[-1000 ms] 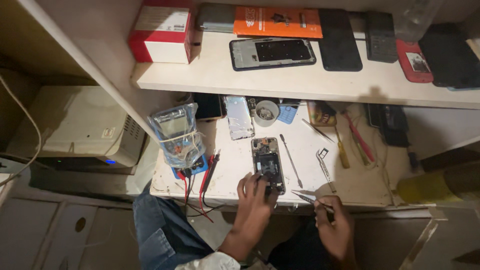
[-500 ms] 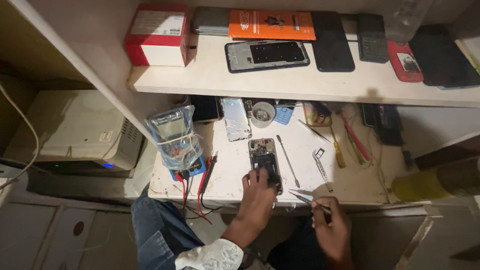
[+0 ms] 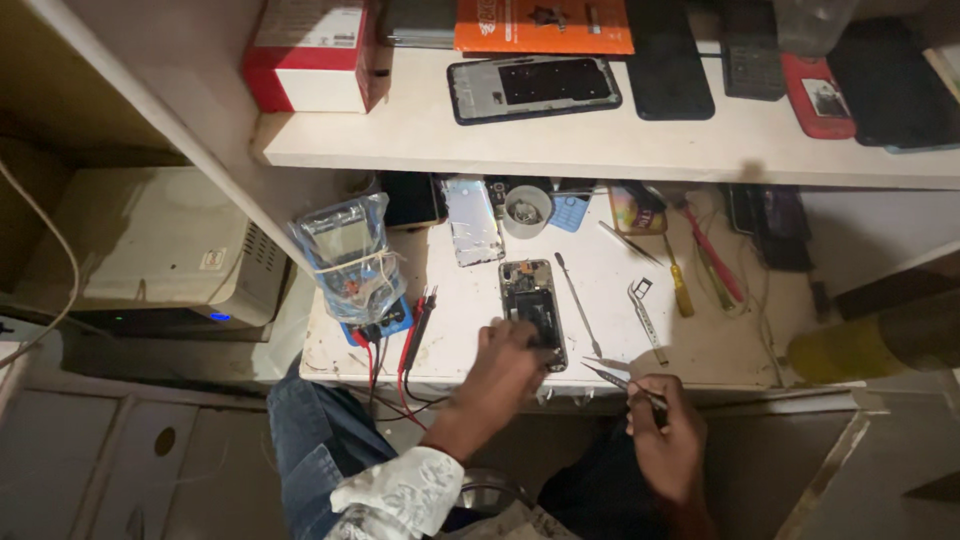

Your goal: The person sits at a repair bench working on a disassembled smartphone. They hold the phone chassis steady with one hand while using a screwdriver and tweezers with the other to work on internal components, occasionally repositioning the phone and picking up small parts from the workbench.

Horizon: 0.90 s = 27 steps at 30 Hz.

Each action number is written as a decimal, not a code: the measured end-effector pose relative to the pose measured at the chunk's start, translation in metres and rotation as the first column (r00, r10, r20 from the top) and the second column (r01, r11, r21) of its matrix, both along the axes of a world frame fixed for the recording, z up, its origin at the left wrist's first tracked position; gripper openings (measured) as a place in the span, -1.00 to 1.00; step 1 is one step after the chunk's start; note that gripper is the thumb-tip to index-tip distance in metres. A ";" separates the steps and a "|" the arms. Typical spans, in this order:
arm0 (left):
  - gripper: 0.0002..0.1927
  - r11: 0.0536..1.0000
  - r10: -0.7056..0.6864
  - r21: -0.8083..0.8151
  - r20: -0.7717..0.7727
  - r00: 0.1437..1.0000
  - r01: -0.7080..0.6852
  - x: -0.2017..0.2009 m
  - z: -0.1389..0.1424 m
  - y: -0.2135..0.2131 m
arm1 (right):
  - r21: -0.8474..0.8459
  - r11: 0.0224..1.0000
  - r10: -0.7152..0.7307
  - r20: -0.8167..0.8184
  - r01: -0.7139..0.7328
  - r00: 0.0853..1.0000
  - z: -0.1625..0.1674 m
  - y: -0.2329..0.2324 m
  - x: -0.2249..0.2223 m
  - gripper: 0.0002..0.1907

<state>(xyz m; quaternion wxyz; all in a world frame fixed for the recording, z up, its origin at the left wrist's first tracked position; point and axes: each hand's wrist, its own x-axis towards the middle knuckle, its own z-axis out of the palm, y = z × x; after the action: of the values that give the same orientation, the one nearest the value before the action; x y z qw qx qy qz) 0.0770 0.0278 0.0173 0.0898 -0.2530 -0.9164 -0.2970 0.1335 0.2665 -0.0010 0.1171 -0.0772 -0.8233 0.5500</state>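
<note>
An opened phone (image 3: 532, 305) with its back removed lies on the white worktop (image 3: 610, 300). My left hand (image 3: 510, 358) rests on the phone's lower end, fingers pressing on it. My right hand (image 3: 668, 420) sits at the worktop's front edge and grips metal tweezers (image 3: 612, 375), whose tips point left toward the phone. A thin screwdriver (image 3: 578, 303) lies just right of the phone.
A multimeter in a plastic bag (image 3: 355, 262) with red and black probes (image 3: 415, 330) sits at the left. A silver phone frame (image 3: 472, 220), tape roll (image 3: 526, 208), metal bracket (image 3: 644, 312) and screwdrivers (image 3: 690, 270) lie behind. The shelf (image 3: 600, 140) above holds phones and boxes.
The view has shifted slightly. My left hand stays on the phone's lower end and my right hand keeps the tweezers near the front edge.
</note>
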 end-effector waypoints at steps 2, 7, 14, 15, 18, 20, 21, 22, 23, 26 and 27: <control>-0.88 0.973 -0.036 -0.229 -0.082 0.996 0.016 0.006 0.003 0.005 | 0.009 1.000 -0.002 -0.009 0.002 1.000 -0.001 -0.001 0.000 -0.92; -0.70 0.925 -0.064 -0.380 -0.104 0.993 0.019 0.016 0.011 0.020 | 0.048 0.999 0.027 -0.037 -0.025 0.999 -0.001 0.001 0.002 -0.91; -0.74 0.943 -0.045 -0.333 -0.184 0.982 -0.019 -0.004 0.002 0.014 | 0.119 0.990 -0.076 0.011 0.074 0.997 0.010 -0.003 -0.001 -0.87; -0.73 0.967 0.017 -0.247 -0.166 0.986 -0.058 -0.006 -0.001 0.011 | 0.103 0.993 -0.059 0.006 0.058 0.998 0.013 -0.004 -0.001 -0.88; -0.77 0.977 0.169 -0.117 -0.097 0.981 -0.180 -0.016 -0.006 -0.005 | 0.149 0.988 -0.039 0.014 0.036 0.999 0.024 -0.008 -0.001 -0.88; -0.86 0.939 0.270 -0.203 -0.067 0.961 -0.278 -0.020 -0.005 -0.018 | 0.195 0.981 -0.031 0.025 0.026 0.999 0.033 -0.011 -0.001 -0.87; -0.89 0.950 0.263 -0.152 -0.091 0.960 -0.275 -0.019 -0.005 -0.024 | 0.209 0.978 -0.022 0.033 0.015 0.999 0.038 -0.012 0.001 -0.87; -0.90 0.956 0.259 -0.105 -0.126 0.958 -0.272 -0.021 -0.004 -0.033 | 0.215 0.976 -0.012 0.032 0.005 0.999 0.042 -0.016 -0.002 -0.87; -0.88 0.961 0.258 -0.061 -0.158 0.953 -0.270 -0.021 -0.004 -0.041 | 0.205 0.979 -0.002 0.052 -0.009 0.999 0.046 -0.019 -0.005 -0.87; -0.84 0.946 0.305 -0.048 -0.209 0.929 -0.321 -0.022 -0.006 -0.051 | 0.220 0.975 0.036 0.041 -0.044 0.999 0.058 -0.022 -0.012 -0.88; -0.82 0.944 0.319 -0.040 -0.160 0.934 -0.329 -0.022 -0.008 -0.052 | 0.248 0.967 0.055 -0.011 -0.050 0.998 0.061 -0.022 -0.013 -0.88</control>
<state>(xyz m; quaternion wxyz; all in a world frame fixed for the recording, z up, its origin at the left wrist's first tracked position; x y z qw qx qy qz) 0.0545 -0.0239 0.0097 0.1981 -0.1232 -0.9454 -0.2275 0.1204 0.2440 0.0598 0.1184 -0.0352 -0.8862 0.4465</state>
